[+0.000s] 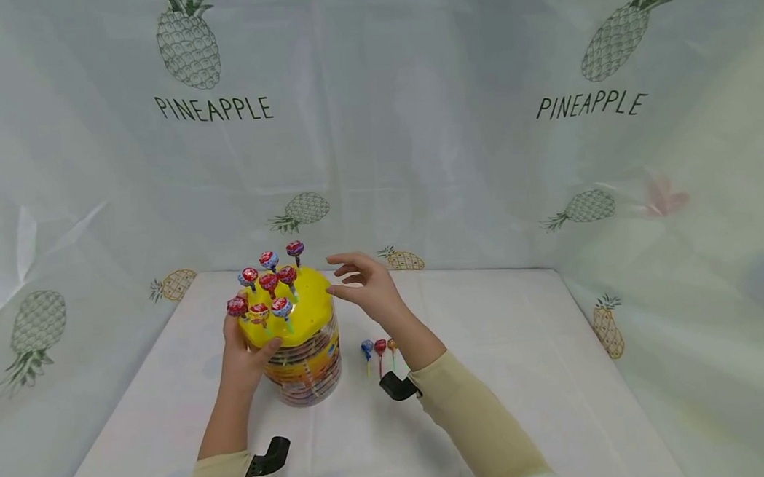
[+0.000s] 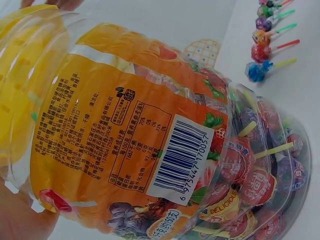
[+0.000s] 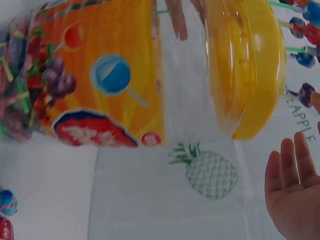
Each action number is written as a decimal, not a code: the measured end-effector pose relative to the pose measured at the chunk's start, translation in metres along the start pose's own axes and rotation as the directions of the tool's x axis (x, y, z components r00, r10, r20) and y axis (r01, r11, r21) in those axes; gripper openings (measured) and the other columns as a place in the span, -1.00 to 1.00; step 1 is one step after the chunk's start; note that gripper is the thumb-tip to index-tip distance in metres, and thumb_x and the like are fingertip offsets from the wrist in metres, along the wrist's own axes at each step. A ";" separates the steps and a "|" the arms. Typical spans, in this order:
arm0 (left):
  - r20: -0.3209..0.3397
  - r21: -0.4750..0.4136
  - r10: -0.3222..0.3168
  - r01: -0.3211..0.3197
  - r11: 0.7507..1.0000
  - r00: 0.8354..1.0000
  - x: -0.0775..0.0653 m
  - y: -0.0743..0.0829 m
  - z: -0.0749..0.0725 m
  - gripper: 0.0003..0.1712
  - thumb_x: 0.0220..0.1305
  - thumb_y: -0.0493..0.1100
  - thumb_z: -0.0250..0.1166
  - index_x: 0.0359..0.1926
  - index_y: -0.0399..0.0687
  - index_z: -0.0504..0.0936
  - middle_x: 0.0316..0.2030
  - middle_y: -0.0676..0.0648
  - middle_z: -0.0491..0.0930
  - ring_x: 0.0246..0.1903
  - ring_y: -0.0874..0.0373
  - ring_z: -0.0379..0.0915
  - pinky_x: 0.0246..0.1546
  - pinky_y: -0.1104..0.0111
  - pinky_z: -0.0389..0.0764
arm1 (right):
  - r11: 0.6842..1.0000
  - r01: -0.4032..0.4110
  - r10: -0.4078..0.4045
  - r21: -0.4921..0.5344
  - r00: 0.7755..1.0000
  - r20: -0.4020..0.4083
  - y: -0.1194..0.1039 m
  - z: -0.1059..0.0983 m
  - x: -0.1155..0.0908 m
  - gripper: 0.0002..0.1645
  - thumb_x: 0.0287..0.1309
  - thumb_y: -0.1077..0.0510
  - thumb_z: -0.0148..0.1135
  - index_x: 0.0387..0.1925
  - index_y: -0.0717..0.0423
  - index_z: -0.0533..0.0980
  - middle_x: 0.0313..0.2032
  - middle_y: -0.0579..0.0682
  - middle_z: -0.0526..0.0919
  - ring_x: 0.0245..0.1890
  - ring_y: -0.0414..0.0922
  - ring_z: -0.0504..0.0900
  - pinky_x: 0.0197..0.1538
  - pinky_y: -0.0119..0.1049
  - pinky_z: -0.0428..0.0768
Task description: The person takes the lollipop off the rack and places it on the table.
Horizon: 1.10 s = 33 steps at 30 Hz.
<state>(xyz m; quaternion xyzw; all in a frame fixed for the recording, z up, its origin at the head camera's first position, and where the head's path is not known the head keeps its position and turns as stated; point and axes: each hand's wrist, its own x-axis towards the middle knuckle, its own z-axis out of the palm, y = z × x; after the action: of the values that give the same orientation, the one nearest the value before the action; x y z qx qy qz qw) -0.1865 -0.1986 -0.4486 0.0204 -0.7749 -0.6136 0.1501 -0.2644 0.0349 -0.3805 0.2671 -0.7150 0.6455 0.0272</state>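
A clear plastic candy jar (image 1: 306,371) with an orange label (image 2: 100,130) and a yellow lid (image 1: 310,308) stands upright on the table. Several wrapped lollipops (image 1: 269,283) stick up from the lid by their sticks. My left hand (image 1: 241,360) grips the jar at the lid's left side, thumb toward the front; its fingertips show through the clear wall in the right wrist view. My right hand (image 1: 372,290) hovers right of the lid, fingers loosely extended, holding nothing. A purple lollipop (image 3: 306,95) is near its fingers in the right wrist view.
Loose lollipops (image 1: 380,346) lie in a row on the white table (image 1: 481,364), right of the jar; my right forearm partly hides them, and the left wrist view shows more (image 2: 261,52). Behind hangs a pale sheet (image 1: 402,135) printed with pineapples.
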 end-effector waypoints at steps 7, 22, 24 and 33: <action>0.010 -0.002 -0.029 0.029 1.000 1.000 0.001 0.001 0.002 0.04 0.26 0.01 0.33 0.52 0.15 -0.18 0.43 -0.18 0.01 0.45 -0.13 -0.14 0.40 -0.11 -0.08 | 1.000 0.011 -0.011 -0.005 1.000 0.010 -0.010 0.017 0.016 -0.52 0.12 0.29 0.40 0.11 0.10 0.57 0.06 -0.07 0.54 0.03 -0.02 0.51 0.16 0.01 0.51; 0.013 -0.004 -0.019 0.019 1.000 1.000 0.000 0.003 0.000 0.04 0.28 -0.01 0.32 0.52 0.15 -0.22 0.43 -0.18 -0.02 0.45 -0.13 -0.14 0.40 -0.08 -0.04 | 0.998 0.030 -0.025 -0.046 0.995 0.098 -0.019 0.034 0.032 -0.61 0.19 0.25 0.34 0.07 0.09 0.61 0.10 -0.14 0.53 0.08 -0.01 0.51 0.09 -0.34 0.53; 0.013 -0.006 -0.019 0.019 1.000 1.000 -0.001 0.002 0.000 0.04 0.29 -0.01 0.31 0.52 0.15 -0.22 0.43 -0.18 -0.01 0.44 -0.13 -0.13 0.40 -0.09 -0.04 | 0.998 0.035 -0.030 -0.054 0.994 0.105 -0.021 0.034 0.032 -0.61 0.19 0.25 0.33 0.08 0.07 0.61 0.08 -0.15 0.54 0.07 -0.04 0.51 0.09 -0.35 0.53; 0.006 -0.014 0.034 -0.034 0.999 0.999 -0.002 0.000 0.001 0.03 0.26 -0.04 0.36 0.51 0.24 -0.15 0.40 -0.12 0.07 0.43 -0.07 -0.10 0.43 -0.05 -0.09 | 0.997 0.055 -0.058 0.058 0.997 0.053 -0.030 0.024 0.027 -0.54 0.17 0.30 0.34 0.13 0.14 0.56 0.11 -0.07 0.52 0.06 0.01 0.49 0.18 -0.14 0.51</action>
<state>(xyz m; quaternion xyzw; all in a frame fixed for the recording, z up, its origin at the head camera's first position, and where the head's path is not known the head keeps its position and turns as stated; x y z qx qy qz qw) -0.1847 -0.1977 -0.4494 0.0043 -0.7713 -0.6165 0.1583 -0.2680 0.0024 -0.3465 0.3053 -0.6890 0.6570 0.0182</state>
